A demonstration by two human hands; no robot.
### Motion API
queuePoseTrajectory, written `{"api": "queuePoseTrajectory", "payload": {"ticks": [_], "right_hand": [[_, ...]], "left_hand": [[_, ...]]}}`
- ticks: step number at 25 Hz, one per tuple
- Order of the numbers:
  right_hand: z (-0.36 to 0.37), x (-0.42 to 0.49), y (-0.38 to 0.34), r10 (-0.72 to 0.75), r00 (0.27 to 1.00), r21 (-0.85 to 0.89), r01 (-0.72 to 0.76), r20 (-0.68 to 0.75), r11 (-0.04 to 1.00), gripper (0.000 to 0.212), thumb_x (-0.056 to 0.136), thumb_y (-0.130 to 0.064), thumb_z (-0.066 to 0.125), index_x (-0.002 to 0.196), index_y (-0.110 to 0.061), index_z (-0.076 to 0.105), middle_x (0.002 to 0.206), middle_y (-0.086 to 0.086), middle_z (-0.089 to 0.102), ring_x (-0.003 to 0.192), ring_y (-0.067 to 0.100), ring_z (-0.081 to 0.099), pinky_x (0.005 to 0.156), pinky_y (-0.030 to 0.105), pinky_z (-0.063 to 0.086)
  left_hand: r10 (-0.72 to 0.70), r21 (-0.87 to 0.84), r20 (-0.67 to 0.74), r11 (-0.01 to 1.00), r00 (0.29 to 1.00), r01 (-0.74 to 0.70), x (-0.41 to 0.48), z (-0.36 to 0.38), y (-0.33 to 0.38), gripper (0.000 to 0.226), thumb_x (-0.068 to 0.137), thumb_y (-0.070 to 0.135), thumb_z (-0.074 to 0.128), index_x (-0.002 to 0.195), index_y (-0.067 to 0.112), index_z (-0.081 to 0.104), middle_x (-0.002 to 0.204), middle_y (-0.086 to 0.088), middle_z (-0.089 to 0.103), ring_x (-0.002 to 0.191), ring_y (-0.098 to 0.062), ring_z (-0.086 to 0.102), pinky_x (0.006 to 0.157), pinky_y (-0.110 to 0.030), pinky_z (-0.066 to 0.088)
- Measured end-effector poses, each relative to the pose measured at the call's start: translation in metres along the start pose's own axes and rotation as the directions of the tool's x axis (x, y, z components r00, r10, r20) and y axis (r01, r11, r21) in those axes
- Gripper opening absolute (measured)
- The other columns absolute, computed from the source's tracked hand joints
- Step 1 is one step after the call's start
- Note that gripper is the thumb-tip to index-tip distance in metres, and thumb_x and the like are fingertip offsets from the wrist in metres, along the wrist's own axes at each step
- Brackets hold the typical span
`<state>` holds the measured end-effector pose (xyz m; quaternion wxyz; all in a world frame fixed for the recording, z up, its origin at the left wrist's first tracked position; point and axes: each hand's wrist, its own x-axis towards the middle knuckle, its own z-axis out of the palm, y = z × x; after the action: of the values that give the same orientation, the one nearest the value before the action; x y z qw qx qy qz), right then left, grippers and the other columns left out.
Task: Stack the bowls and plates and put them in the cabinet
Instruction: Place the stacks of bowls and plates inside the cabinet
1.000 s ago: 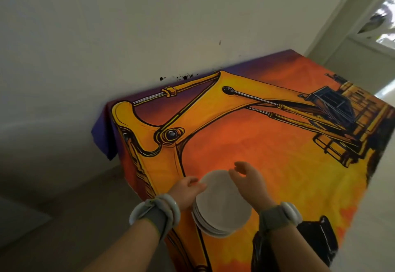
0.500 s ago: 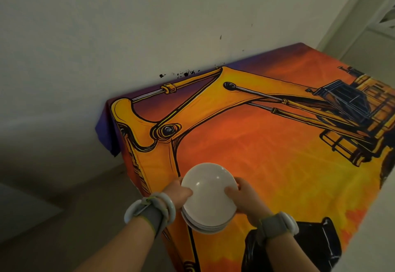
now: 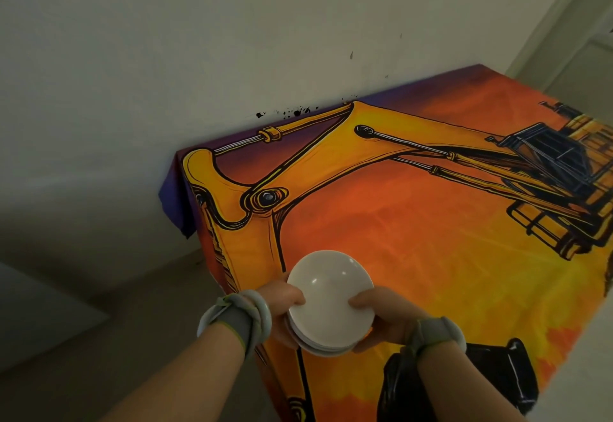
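Note:
A stack of white bowls and plates is held between both hands above the near left part of a table. My left hand grips the stack's left rim, thumb on top and fingers underneath. My right hand grips the right rim the same way. The top dish tilts its inside toward me. Both wrists wear grey bands. No cabinet is in view.
The table carries an orange cloth printed with a yellow excavator and stands against a pale wall. A black bag lies at the near right. Bare floor lies to the left. A doorway shows at the far right.
Both hands have closed on the stack and lifted it, tilting the top dish from its flat underside view toward me. The view has shifted slightly left.

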<state>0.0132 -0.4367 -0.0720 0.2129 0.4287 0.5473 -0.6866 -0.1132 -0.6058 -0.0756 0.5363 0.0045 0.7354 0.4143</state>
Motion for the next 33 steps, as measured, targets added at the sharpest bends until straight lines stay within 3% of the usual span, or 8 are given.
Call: {"api": "queuePoseTrajectory", "payload": {"ticks": [5, 9, 12, 16, 18, 21, 28, 33], "right_hand": [[0.010, 0.003, 0.009, -0.010, 0.998, 0.121, 0.017, -0.064, 0.992, 0.066, 0.067, -0.018, 0.064, 0.130, -0.010, 0.045, 0.125, 0.025, 0.057, 0.110, 0.050, 0.056, 0.082, 0.069, 0.050], [0.021, 0.001, 0.008, -0.045, 0.996, 0.116, 0.054, -0.082, 0.992, 0.050, 0.086, -0.006, 0.052, 0.133, -0.017, 0.042, 0.125, 0.025, 0.055, 0.109, 0.051, 0.055, 0.082, 0.069, 0.049], [0.043, -0.001, -0.003, -0.075, 0.996, 0.076, 0.079, -0.053, 0.994, 0.057, 0.076, -0.006, 0.054, 0.128, -0.025, 0.043, 0.127, 0.023, 0.051, 0.112, 0.053, 0.051, 0.085, 0.073, 0.045], [0.088, 0.003, -0.009, -0.083, 0.997, 0.102, 0.083, 0.001, 0.991, 0.050, 0.086, 0.000, 0.048, 0.130, -0.024, 0.044, 0.123, 0.021, 0.054, 0.110, 0.052, 0.052, 0.078, 0.068, 0.050], [0.120, 0.007, -0.015, -0.111, 0.992, 0.137, 0.102, 0.055, 0.985, 0.050, 0.087, 0.001, 0.046, 0.129, -0.025, 0.045, 0.121, 0.019, 0.055, 0.109, 0.051, 0.053, 0.069, 0.060, 0.055], [0.192, 0.026, -0.036, -0.111, 0.979, 0.158, 0.084, 0.170, 0.984, 0.054, 0.085, 0.003, 0.047, 0.132, -0.024, 0.046, 0.127, 0.020, 0.056, 0.111, 0.050, 0.053, 0.073, 0.062, 0.054], [0.374, 0.064, -0.070, -0.098, 0.938, -0.079, 0.131, 0.331, 0.988, 0.066, 0.074, 0.002, 0.056, 0.133, -0.025, 0.043, 0.127, 0.020, 0.055, 0.114, 0.047, 0.052, 0.088, 0.068, 0.048], [0.502, 0.076, -0.071, 0.003, 0.843, -0.262, 0.164, 0.538, 0.951, 0.058, 0.081, 0.006, 0.050, 0.134, -0.019, 0.044, 0.128, 0.020, 0.055, 0.112, 0.047, 0.052, 0.083, 0.059, 0.052]], "left_hand": [[-0.011, -0.195, 0.022, 0.981, 1.000, 0.015, 0.002, 0.003, -0.013, 0.050, 0.089, 0.003, 0.048, 0.134, 0.021, 0.037, 0.129, -0.020, 0.050, 0.119, -0.045, 0.048, 0.096, -0.064, 0.044], [-0.056, -0.357, 0.053, 0.931, 0.997, 0.072, -0.004, -0.002, -0.026, 0.038, 0.090, 0.003, 0.048, 0.123, 0.020, 0.039, 0.124, -0.021, 0.052, 0.115, -0.047, 0.050, 0.092, -0.066, 0.045], [-0.042, -0.459, 0.094, 0.885, 0.995, 0.081, -0.005, -0.019, -0.042, 0.048, 0.087, 0.001, 0.050, 0.132, 0.016, 0.040, 0.121, -0.022, 0.055, 0.108, -0.046, 0.053, 0.089, -0.067, 0.046], [0.016, -0.496, 0.097, 0.868, 0.995, 0.034, -0.015, -0.063, -0.060, 0.051, 0.085, -0.004, 0.047, 0.130, 0.021, 0.043, 0.121, -0.020, 0.054, 0.110, -0.045, 0.052, 0.089, -0.067, 0.045], [0.017, -0.497, 0.057, 0.868, 0.998, 0.014, -0.023, -0.097, -0.066, 0.060, 0.081, -0.005, 0.048, 0.133, 0.024, 0.044, 0.126, -0.022, 0.054, 0.113, -0.047, 0.051, 0.090, -0.070, 0.043], [0.072, -0.547, -0.059, 0.832, 0.996, -0.093, -0.051, -0.167, -0.088, 0.065, 0.078, -0.005, 0.048, 0.131, 0.031, 0.045, 0.124, -0.019, 0.055, 0.111, -0.047, 0.052, 0.087, -0.067, 0.047], [0.042, -0.670, -0.306, 0.701, 0.951, -0.246, -0.125, -0.300, -0.168, 0.075, 0.065, 0.000, 0.051, 0.132, 0.033, 0.046, 0.127, -0.022, 0.053, 0.113, -0.051, 0.049, 0.089, -0.072, 0.042], [-0.081, -0.762, -0.472, 0.538, 0.878, -0.359, -0.190, -0.360, -0.247, 0.066, 0.082, -0.005, 0.043, 0.136, 0.033, 0.040, 0.129, -0.020, 0.050, 0.114, -0.051, 0.047, 0.089, -0.072, 0.042]]}}
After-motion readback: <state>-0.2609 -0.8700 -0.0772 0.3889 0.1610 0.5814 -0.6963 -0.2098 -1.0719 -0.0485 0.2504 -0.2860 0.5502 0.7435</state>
